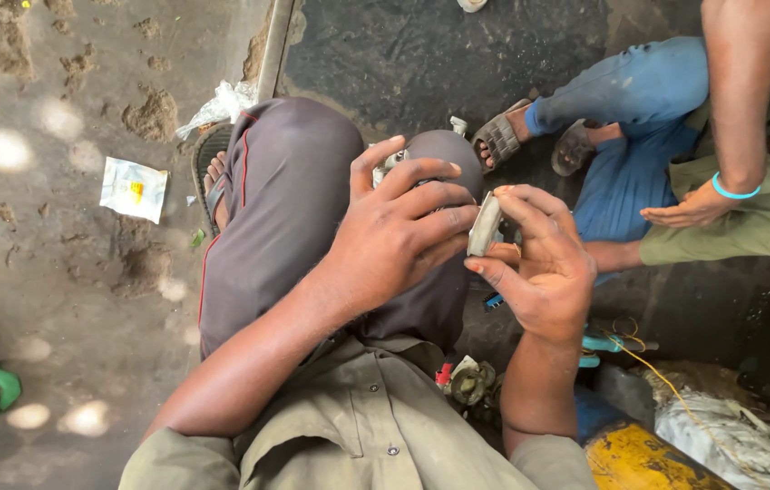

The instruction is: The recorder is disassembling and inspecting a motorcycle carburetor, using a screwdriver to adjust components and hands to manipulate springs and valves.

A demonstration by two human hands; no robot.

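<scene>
The right hand [544,272] held a small grey plate [484,224] upright, pinched by its edges between thumb below and fingertips above, palm turned toward the wearer. The left hand [399,231] came in from the other side with its fingers [444,222] spread and curled, their tips touching or just beside the plate's near face; it gripped nothing that could be seen, though the palm side was hidden.

The plate sat between the two hands, above the raised knees [294,181] in dark trousers. It looked like flat metal, perhaps a worn pad of some kind; the angle was too thin to be sure. By my judgement it would be stiff, light for its size, and possibly greasy, so an edge pinch such as the right hand had suited it better than pressing the flat faces.

Below the right wrist lay a small metal part [471,381] on the ground, with a yellow can [639,458] and a white rag [721,436] near it. Another person [675,181] in blue trousers sat close by to the right, one hand resting on a leg, well apart from the plate.
</scene>
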